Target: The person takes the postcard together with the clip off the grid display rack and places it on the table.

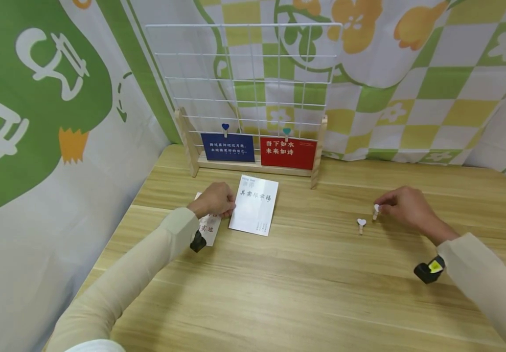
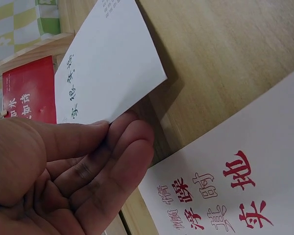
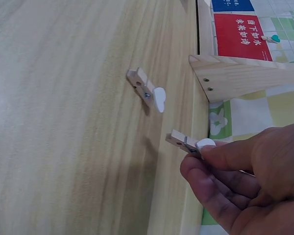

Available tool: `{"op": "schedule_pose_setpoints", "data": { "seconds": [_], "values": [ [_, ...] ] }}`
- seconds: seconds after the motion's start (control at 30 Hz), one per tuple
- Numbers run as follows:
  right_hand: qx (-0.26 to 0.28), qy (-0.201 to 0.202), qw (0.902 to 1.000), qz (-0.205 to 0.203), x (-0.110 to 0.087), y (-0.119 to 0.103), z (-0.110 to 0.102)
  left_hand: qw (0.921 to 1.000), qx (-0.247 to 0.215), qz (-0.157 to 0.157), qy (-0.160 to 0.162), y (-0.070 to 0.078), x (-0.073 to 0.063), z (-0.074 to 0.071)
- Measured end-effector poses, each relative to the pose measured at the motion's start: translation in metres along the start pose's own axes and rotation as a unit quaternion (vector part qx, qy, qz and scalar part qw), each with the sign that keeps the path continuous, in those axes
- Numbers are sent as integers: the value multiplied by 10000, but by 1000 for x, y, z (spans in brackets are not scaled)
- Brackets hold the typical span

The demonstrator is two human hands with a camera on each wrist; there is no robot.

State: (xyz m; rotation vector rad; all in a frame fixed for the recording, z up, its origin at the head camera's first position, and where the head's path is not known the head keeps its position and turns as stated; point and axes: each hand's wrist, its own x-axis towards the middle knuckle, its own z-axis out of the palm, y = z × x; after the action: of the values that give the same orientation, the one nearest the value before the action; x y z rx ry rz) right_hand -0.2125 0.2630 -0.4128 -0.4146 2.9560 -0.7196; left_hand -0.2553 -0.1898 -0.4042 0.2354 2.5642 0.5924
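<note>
My left hand (image 1: pixel 218 199) pinches the left edge of a white card (image 1: pixel 254 205) with dark lettering, between thumb and fingertips. In the left wrist view this card (image 2: pixel 103 58) tilts above the wood, its corner casting a shadow. Partly under my left hand lies a second white card (image 1: pixel 209 230) with red lettering. On the right, my right hand (image 1: pixel 404 208) pinches a small wooden clothespin (image 3: pixel 183 142) by its white heart end. Another clothespin (image 3: pixel 143 88) with a white heart lies on the table beside it.
A white wire grid (image 1: pixel 253 78) in a wooden stand (image 1: pixel 253 167) stands at the back of the table (image 1: pixel 306 283). Clipped low on it are a blue card (image 1: pixel 228 147) under a blue-heart clothespin (image 1: pixel 225 129) and a red card (image 1: pixel 288 154) under a teal-heart clothespin (image 1: pixel 286 133).
</note>
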Motion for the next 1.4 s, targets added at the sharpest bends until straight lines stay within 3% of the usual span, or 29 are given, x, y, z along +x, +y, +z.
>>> {"op": "schedule_pose_setpoints", "data": {
  "seconds": [0.53, 0.83, 1.4],
  "values": [
    [88, -365, 9992, -104, -8, 8, 8, 9994, 33, -76, -332, -2, -2, 3],
    [362, -917, 9951, 63, -8, 7, 7, 9988, 44, -169, -448, -2, -2, 5],
    [331, -1237, 9914, 280, -3, 4, 3, 9975, 223, -576, -334, -2, -2, 6]
  ]
}}
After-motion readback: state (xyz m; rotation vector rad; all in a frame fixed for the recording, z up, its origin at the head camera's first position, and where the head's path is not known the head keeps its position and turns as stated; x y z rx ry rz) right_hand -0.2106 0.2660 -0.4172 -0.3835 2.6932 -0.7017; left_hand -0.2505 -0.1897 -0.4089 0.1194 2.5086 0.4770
